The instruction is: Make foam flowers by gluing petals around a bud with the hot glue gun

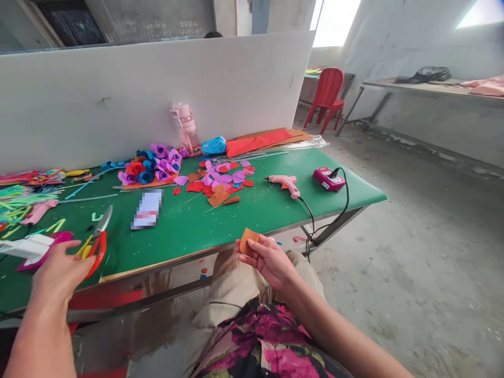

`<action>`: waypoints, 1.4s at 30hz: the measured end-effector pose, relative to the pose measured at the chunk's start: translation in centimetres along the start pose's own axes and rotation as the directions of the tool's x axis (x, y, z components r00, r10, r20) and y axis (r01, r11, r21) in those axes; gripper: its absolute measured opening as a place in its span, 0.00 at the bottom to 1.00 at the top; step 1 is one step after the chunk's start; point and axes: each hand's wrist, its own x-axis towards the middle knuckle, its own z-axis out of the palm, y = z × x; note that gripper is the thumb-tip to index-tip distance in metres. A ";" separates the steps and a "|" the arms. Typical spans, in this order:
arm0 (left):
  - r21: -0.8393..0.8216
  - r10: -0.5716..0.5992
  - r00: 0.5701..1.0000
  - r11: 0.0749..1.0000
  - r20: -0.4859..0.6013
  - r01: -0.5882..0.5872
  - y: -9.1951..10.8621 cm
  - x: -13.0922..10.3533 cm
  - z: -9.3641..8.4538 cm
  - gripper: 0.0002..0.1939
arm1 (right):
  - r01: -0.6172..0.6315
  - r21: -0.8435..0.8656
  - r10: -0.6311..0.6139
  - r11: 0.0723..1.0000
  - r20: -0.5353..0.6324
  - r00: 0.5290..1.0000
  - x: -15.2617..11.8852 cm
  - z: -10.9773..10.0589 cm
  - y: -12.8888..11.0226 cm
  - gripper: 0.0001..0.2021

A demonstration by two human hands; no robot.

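Note:
My right hand pinches an orange paper petal between thumb and fingers, above my lap at the table's front edge. At the left, my left hand has its fingers apart beside red-handled scissors, its fingertips at the handle. Whether they touch it I cannot tell. Yellow handle-like parts show between the fingers and the scissors. Loose purple, red and brown paper petals lie in a heap mid-table. Left of them is a bunch of finished paper flowers.
On the green table are a pink glue gun with its cord, a magenta socket block, a blurred phone-like card and a pink bottle. Another glue gun, a white plug and colourful stems crowd the left.

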 end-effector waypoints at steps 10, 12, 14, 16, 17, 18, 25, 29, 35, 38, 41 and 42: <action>-0.710 0.499 0.508 0.541 0.702 0.450 6.3 -16.6 -0.9 0.23 | -0.097 0.079 0.102 0.992 -0.060 0.993 1.2 0.4 -0.6 0.03; -0.634 0.531 0.363 0.529 0.766 0.564 6.6 -18.1 -0.1 0.28 | -0.109 0.079 0.115 0.991 -0.068 0.991 1.3 0.7 -0.8 0.03; -0.552 0.551 0.227 0.545 0.803 0.631 6.7 -18.9 0.5 0.28 | -0.109 0.074 0.114 0.991 -0.063 0.991 1.3 1.0 -0.8 0.04; -0.447 0.552 0.062 0.599 0.831 0.664 6.6 -19.1 0.7 0.27 | -0.097 0.056 0.100 0.994 -0.060 0.993 1.5 1.1 -0.7 0.05; -0.406 0.551 -0.007 0.623 0.834 0.669 6.5 -19.2 0.7 0.26 | -0.082 0.043 0.085 0.996 -0.062 0.994 1.5 1.1 -0.7 0.05; -0.374 0.549 -0.062 0.642 0.833 0.669 6.5 -19.1 0.7 0.25 | -0.063 0.032 0.065 0.998 -0.068 0.996 1.6 1.1 -0.6 0.06; -0.326 0.549 -0.152 0.672 0.822 0.664 6.9 -18.7 0.6 0.27 | 0.004 0.033 0.000 0.999 -0.112 0.994 1.7 1.3 -0.9 0.07; -0.325 0.579 -0.184 0.662 0.795 0.676 7.0 -18.7 0.9 0.29 | 0.005 0.039 0.000 0.999 -0.111 0.994 1.7 1.5 -1.1 0.06; -0.340 0.578 -0.185 0.676 0.795 0.654 7.3 -18.7 0.8 0.32 | 0.004 0.028 -0.001 1.000 -0.120 0.993 1.7 1.5 -1.1 0.05; -0.340 0.574 -0.189 0.684 0.797 0.646 7.4 -18.7 0.8 0.32 | 0.003 0.017 -0.001 1.000 -0.114 0.993 1.6 1.5 -1.2 0.06; -0.339 0.573 -0.195 0.688 0.796 0.642 7.4 -18.7 0.8 0.31 | 0.008 0.012 -0.007 1.000 -0.106 0.994 1.5 1.5 -1.2 0.07; -0.339 0.574 -0.196 0.689 0.795 0.641 7.4 -18.7 0.8 0.30 | 0.009 0.011 -0.008 1.000 -0.107 0.994 1.5 1.5 -1.2 0.07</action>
